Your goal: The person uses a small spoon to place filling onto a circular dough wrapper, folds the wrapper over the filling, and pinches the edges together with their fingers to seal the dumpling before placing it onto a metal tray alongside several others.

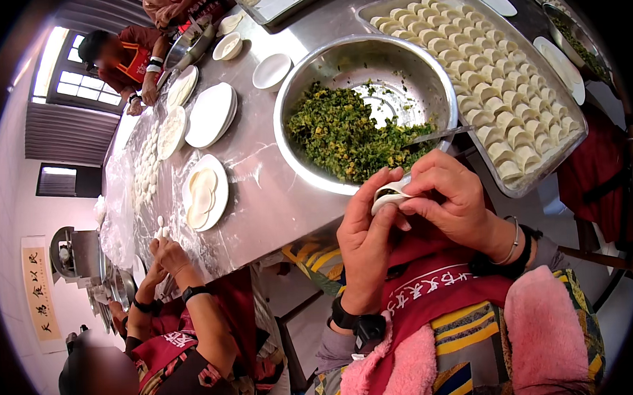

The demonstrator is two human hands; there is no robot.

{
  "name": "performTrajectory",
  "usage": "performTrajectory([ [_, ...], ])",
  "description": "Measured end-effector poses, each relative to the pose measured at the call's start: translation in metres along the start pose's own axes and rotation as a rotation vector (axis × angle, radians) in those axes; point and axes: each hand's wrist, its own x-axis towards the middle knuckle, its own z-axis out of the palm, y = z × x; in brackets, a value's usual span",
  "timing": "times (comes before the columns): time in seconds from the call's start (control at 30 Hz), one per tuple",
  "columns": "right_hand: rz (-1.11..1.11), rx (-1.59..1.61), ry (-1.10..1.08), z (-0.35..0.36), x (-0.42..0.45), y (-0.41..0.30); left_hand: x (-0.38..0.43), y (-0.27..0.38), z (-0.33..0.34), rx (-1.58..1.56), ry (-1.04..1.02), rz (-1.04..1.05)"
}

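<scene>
A dumpling wrapper folded over green filling (388, 196) is held between both hands, its near side still parted. My left hand (368, 232) supports it from the left, thumb in front. The fingertips of my right hand (446, 200) pinch its right end. Just beyond the hands stands a large steel bowl (315, 179) of chopped green and yellow filling (340, 133), with a metal utensil (441, 134) resting in it and over its rim. To the right, a metal tray (578, 133) holds rows of folded dumplings (494, 92).
Left of the bowl lie a plate of round wrappers (202, 197), stacked white plates (210, 115), a white bowl (272, 71) and small dough pieces (147, 168). A co-worker's hands (171, 257) work dough at the lower left; another person (130, 62) leans over the table's far end.
</scene>
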Motion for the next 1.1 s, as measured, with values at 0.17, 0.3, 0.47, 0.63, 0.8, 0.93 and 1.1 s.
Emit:
performTrajectory([
  [0.17, -0.011, 0.036, -0.083, -0.003, 0.0, -0.001, -0.003, 0.01, 0.0, 0.226, -0.06, -0.035],
  [0.3, 0.0, 0.071, -0.109, -0.002, 0.004, 0.001, -0.003, 0.006, -0.006, 0.296, -0.06, -0.034],
  [0.47, 0.189, 0.177, -0.035, 0.002, 0.004, -0.003, 0.001, 0.009, 0.004, 0.188, 0.012, 0.036],
  [0.63, -0.078, 0.009, -0.029, 0.003, 0.008, 0.006, 0.003, 0.008, 0.004, 0.069, 0.039, 0.051],
  [0.8, -0.011, 0.054, 0.023, 0.009, 0.014, 0.0, -0.002, 0.0, 0.004, -0.12, 0.133, 0.004],
  [0.93, 0.0, 0.062, 0.02, 0.015, 0.01, -0.001, -0.004, 0.0, 0.014, -0.193, 0.141, 0.021],
  [1.1, 0.006, 0.024, -0.016, 0.014, 0.008, -0.001, -0.007, -0.002, 0.0, -0.01, 0.054, 0.033],
])
